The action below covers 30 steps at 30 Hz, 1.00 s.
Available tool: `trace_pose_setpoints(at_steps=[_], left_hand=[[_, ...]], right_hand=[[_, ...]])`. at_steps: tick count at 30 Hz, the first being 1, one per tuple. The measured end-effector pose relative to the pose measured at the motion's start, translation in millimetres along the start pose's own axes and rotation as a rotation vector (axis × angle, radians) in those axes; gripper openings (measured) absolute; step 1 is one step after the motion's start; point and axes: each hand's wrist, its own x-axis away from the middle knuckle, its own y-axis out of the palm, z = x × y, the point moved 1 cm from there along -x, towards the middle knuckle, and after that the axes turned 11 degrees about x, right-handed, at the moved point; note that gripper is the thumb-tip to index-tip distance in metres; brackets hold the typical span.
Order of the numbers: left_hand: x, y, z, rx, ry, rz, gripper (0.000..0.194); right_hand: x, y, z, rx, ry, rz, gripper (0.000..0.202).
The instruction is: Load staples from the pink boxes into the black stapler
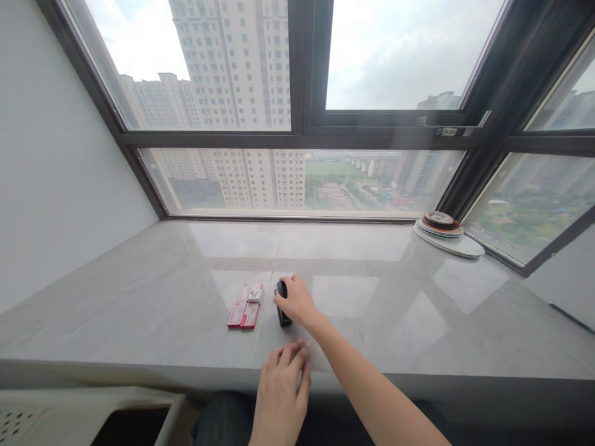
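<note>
My right hand (296, 301) grips a black stapler (284, 318) that stands on the pale stone sill, its fingers and thumb wrapped round the upper part. Part of the stapler is hidden by that hand. Nearer the front edge, my left hand (284, 384) is open with its fingers spread and bent a little, holding nothing. Just left of the stapler, several small flat red-and-white boxes (237, 314) lie side by side in a cluster. A small white box (255, 292) sits at the cluster's far right corner.
A stack of plates and round mats (449, 238) rests in the far right corner by the window. Dark window frames (302, 140) border the sill (139, 297) at the back. Below its front edge, at lower left, is a white perforated plastic container (69, 412).
</note>
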Motion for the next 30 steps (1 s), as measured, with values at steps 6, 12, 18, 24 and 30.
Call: trace_pose_setpoints(at_steps=[6, 12, 18, 24, 30], left_hand=[[-31.5, 3.7, 9.1, 0.023, -0.117, 0.054, 0.026], [-54.7, 34.7, 10.9, 0.043, 0.071, 0.018, 0.044], [-60.5, 45.2, 9.1, -0.035, 0.050, 0.011, 0.051], [-66.4, 39.8, -3.4, -0.107, -0.019, 0.070, 0.047], [-69.3, 28.9, -19.8, -0.146, -0.017, 0.127, 0.044]], right_hand=[[61.0, -67.6, 62.5, 0.035, -0.160, 0.024, 0.055], [90.3, -76.6, 78.0, -0.049, -0.069, 0.094, 0.043], [82.7, -59.2, 61.2, -0.021, 0.063, 0.314, 0.026], [72.8, -71.5, 75.0, -0.740, 0.276, 0.562, 0.032], [93.9, -64.3, 117.0, -1.331, 0.502, 0.472, 0.039]])
